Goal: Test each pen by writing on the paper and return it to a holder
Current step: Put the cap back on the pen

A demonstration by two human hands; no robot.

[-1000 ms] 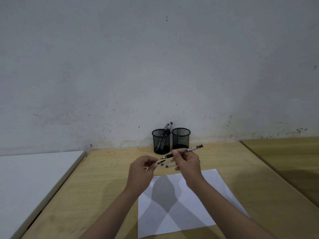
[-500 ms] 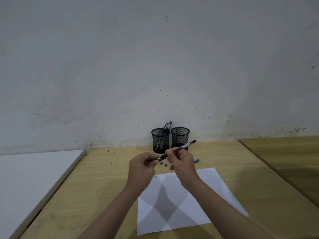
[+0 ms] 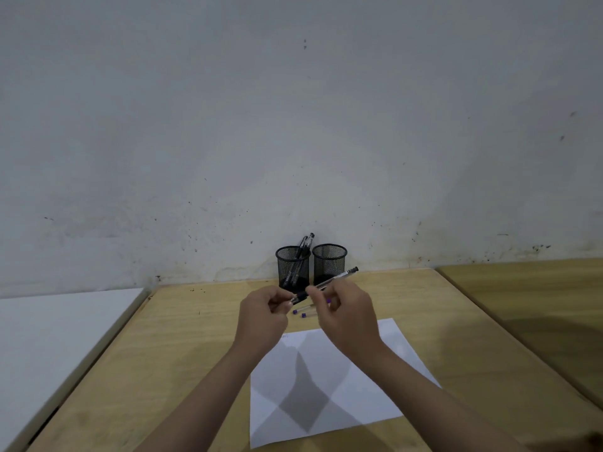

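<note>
Above the far edge of the white paper (image 3: 329,380), both hands hold one black pen (image 3: 339,277) that slants up to the right. My right hand (image 3: 346,316) grips its clear barrel. My left hand (image 3: 262,316) pinches the dark end at the lower left, probably the cap. Two black mesh holders stand against the wall: the left holder (image 3: 293,267) has two or three pens in it, and the right holder (image 3: 329,263) looks empty. Behind my hands a few pens with purple ends (image 3: 303,313) lie on the wooden table (image 3: 169,360), partly hidden.
A white surface (image 3: 55,327) adjoins the table on the left. Another wooden table (image 3: 535,305) stands to the right across a narrow gap. A marked white wall rises right behind the holders.
Both hands have come closer together around the pen. The left fingers, a little off the tip a second ago, now sit on the pen's dark end.
</note>
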